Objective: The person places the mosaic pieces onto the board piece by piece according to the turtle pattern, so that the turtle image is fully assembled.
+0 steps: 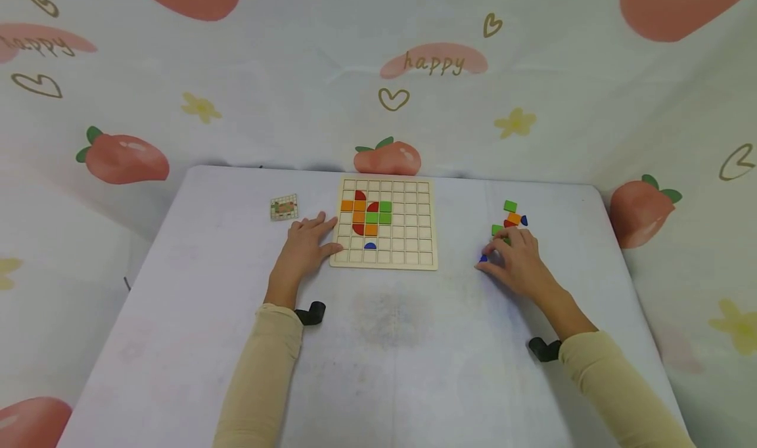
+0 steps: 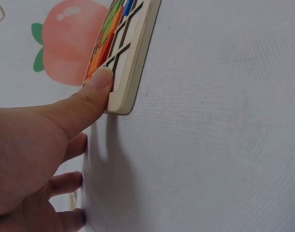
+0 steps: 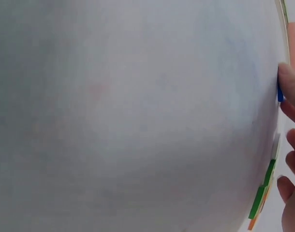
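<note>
A square wooden grid board (image 1: 408,241) lies flat on the table, with orange, green and red pieces in its left cells and one blue piece (image 1: 370,246) lower down. My left hand (image 1: 304,246) rests at the board's left edge, thumb on its lower corner and fingers spread on the cloth beside it. To the right, my right hand (image 1: 517,261) pinches a small blue piece (image 1: 483,258) between thumb and forefinger, low over the table. That blue piece (image 3: 280,92) shows beside the thumb in the right wrist view.
Loose pieces, among them a green square (image 1: 510,205), an orange square (image 1: 514,219) and a blue piece (image 1: 524,220), lie just beyond the right hand. A small patterned card (image 1: 284,207) sits left of the board. A printed cloth hangs behind the table (image 1: 390,369).
</note>
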A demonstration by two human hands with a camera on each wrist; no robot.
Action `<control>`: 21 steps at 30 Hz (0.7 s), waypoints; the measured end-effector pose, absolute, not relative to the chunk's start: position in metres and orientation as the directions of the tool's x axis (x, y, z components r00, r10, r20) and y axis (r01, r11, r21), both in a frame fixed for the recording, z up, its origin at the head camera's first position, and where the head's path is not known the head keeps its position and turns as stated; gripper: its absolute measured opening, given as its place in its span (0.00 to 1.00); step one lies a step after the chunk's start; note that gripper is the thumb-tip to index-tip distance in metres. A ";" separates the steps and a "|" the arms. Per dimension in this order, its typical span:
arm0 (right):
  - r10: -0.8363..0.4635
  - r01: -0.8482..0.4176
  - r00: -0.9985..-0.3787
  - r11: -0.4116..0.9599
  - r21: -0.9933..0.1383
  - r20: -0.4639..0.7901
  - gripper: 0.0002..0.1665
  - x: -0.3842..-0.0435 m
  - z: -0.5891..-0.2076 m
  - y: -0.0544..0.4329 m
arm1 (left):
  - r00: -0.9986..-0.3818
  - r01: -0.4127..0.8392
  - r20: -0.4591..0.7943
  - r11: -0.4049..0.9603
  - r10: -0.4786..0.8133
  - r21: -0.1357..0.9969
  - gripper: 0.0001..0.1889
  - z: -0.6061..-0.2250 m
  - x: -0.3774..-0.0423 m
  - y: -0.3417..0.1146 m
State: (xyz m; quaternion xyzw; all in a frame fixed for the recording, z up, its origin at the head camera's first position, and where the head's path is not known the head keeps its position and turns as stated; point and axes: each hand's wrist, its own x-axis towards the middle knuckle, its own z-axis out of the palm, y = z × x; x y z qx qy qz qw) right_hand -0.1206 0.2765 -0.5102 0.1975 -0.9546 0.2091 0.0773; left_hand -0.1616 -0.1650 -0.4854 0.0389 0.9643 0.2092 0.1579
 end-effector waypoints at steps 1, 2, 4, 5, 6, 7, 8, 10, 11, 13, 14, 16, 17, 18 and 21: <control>-0.349 -0.414 -0.908 0.830 -0.373 0.231 0.16 -0.121 -0.510 0.276 | -0.947 0.008 -0.289 0.909 0.140 0.416 0.41 -0.486 -0.162 -0.165; -0.355 -0.419 -0.907 0.825 -0.379 0.229 0.15 -0.121 -0.509 0.276 | -0.947 0.007 -0.289 0.909 0.140 0.416 0.41 -0.485 -0.162 -0.165; -0.363 -0.423 -0.905 0.818 -0.390 0.221 0.15 -0.121 -0.509 0.276 | -0.947 0.011 -0.287 0.910 0.143 0.415 0.41 -0.485 -0.162 -0.165; -0.365 -0.424 -0.905 0.817 -0.392 0.218 0.16 -0.121 -0.509 0.275 | -0.947 0.013 -0.286 0.910 0.144 0.414 0.41 -0.486 -0.162 -0.166; -0.368 -0.427 -0.904 0.814 -0.393 0.220 0.16 -0.121 -0.509 0.275 | -0.948 0.013 -0.285 0.910 0.144 0.415 0.41 -0.486 -0.162 -0.166; -0.369 -0.432 -0.901 0.811 -0.394 0.227 0.17 -0.121 -0.510 0.275 | -0.948 0.014 -0.285 0.909 0.145 0.416 0.41 -0.486 -0.162 -0.166; -0.371 -0.439 -0.897 0.809 -0.390 0.241 0.18 -0.121 -0.511 0.275 | -0.948 0.014 -0.285 0.908 0.145 0.418 0.41 -0.486 -0.162 -0.165; -0.372 -0.458 -0.885 0.803 -0.380 0.280 0.18 -0.121 -0.512 0.275 | -0.947 0.013 -0.285 0.907 0.146 0.421 0.41 -0.485 -0.162 -0.165; -0.374 -0.471 -0.876 0.799 -0.374 0.303 0.17 -0.121 -0.513 0.275 | -0.947 0.013 -0.285 0.907 0.146 0.422 0.41 -0.485 -0.162 -0.165; -0.373 -0.488 -0.863 0.791 -0.368 0.342 0.14 -0.122 -0.514 0.274 | -0.948 0.012 -0.284 0.906 0.145 0.422 0.41 -0.485 -0.161 -0.165; -0.374 -0.495 -0.857 0.788 -0.366 0.355 0.13 -0.123 -0.514 0.274 | -0.948 0.011 -0.283 0.907 0.144 0.422 0.41 -0.485 -0.161 -0.165; -0.373 -0.498 -0.854 0.788 -0.362 0.363 0.11 -0.124 -0.514 0.273 | -0.949 0.011 -0.282 0.907 0.142 0.420 0.41 -0.485 -0.161 -0.165; -0.372 -0.497 -0.855 0.787 -0.364 0.362 0.10 -0.125 -0.513 0.272 | -0.949 0.010 -0.282 0.907 0.141 0.421 0.41 -0.486 -0.161 -0.166; -0.372 -0.495 -0.856 0.790 -0.363 0.358 0.10 -0.126 -0.513 0.272 | -0.949 0.008 -0.282 0.907 0.139 0.421 0.41 -0.486 -0.161 -0.166; -0.377 -0.490 -0.862 0.791 -0.365 0.339 0.09 -0.129 -0.511 0.270 | -0.949 0.006 -0.284 0.907 0.138 0.422 0.41 -0.485 -0.161 -0.166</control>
